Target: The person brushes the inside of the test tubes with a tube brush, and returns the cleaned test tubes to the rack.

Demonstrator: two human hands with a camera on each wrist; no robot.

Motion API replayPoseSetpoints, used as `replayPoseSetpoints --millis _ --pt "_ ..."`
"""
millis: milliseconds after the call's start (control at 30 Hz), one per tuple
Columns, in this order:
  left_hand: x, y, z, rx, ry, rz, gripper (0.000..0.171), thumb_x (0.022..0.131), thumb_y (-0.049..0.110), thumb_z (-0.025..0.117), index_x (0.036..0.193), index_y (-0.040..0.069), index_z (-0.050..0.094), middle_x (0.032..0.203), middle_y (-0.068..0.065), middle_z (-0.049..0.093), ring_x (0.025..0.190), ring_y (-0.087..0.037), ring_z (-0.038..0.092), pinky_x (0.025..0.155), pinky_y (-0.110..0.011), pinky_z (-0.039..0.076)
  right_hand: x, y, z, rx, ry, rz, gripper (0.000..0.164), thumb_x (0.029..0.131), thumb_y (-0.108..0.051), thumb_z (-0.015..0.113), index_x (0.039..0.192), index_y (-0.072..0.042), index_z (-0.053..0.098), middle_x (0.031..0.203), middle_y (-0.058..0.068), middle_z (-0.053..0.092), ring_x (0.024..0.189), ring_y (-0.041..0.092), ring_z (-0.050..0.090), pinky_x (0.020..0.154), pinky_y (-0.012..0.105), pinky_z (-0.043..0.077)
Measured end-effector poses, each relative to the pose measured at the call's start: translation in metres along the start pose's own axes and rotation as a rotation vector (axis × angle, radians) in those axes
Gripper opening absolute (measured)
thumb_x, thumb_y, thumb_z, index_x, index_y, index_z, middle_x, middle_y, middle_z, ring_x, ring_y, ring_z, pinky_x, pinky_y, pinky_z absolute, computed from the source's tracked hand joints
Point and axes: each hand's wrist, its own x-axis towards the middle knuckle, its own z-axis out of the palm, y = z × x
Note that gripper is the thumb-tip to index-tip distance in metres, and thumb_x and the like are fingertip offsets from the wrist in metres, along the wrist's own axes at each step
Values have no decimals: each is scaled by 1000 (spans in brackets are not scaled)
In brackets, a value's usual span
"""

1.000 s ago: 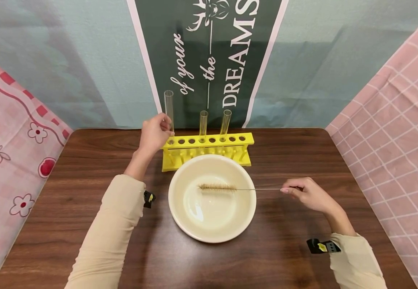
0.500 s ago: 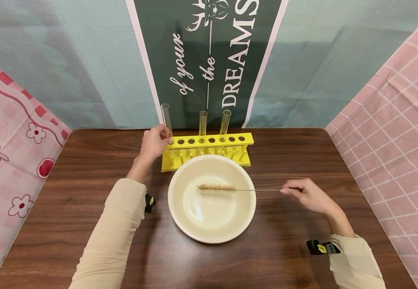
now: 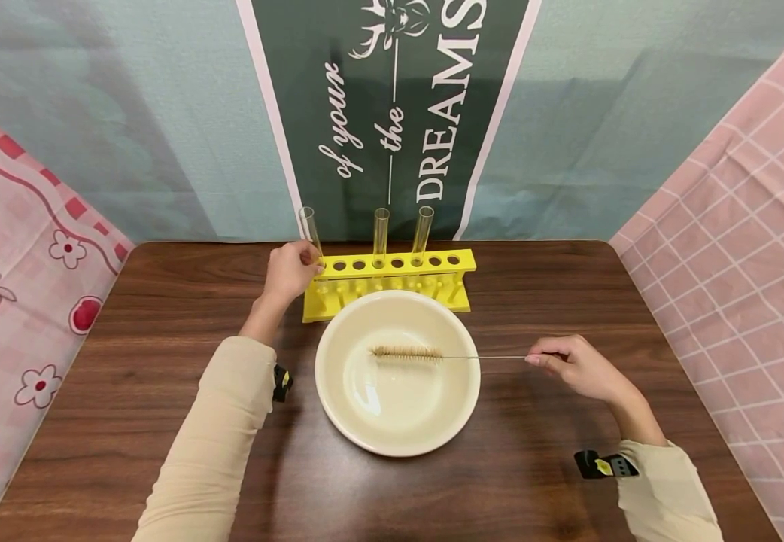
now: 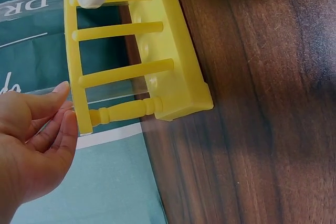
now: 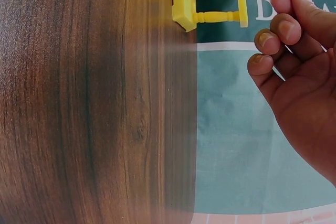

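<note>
At the left end of the yellow test tube rack, my left hand pinches a clear test tube just above the top bar. The tube stands in the leftmost hole, leaning slightly left. In the left wrist view, the thumb and fingertips meet right at the rack's top bar. My right hand pinches the thin wire handle of a test tube brush. The brush's tan bristles lie over the inside of a cream basin. In the right wrist view, the other fingers of my right hand are curled.
Two more test tubes, one mid-rack and one right of it, stand in the rack. The basin sits right in front of the rack on the brown wooden table. A printed cloth hangs behind the table.
My left hand has lowered the test tube further into the rack's leftmost hole, and its rim now sits lower. The right hand and the brush have hardly moved.
</note>
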Motion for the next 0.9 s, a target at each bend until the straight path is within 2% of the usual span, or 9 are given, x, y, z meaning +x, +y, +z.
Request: replayPoseSetpoints --millis 133,467,700,900 --pt "-1 0 0 6 -2 1 17 82 2 64 98 -4 61 95 -18 59 88 -30 53 77 -40 47 0 0 0 2 3 -1 31 76 19 58 72 -12 57 53 5 43 49 4 40 45 20 35" --pt "0 -1 0 21 -16 -6 20 83 3 64 102 -3 61 97 -19 57 89 -30 50 79 -40 46 -1 4 1 59 6 -6 31 77 19 57 73 -12 56 54 8 44 47 14 41 44 22 35" --pt "-4 -3 -4 65 -11 -19 32 82 9 66 110 -5 58 103 -21 59 95 -31 53 83 -41 45 -5 23 4 131 3 -6 30 80 18 54 76 -11 58 56 9 46 48 17 42 44 24 36" --pt "-14 2 -14 142 -29 -45 26 82 13 66 99 -5 60 93 -19 59 87 -31 53 78 -42 44 -5 37 5 143 -7 11 27 83 12 55 78 -14 59 57 3 47 50 12 43 44 24 36"
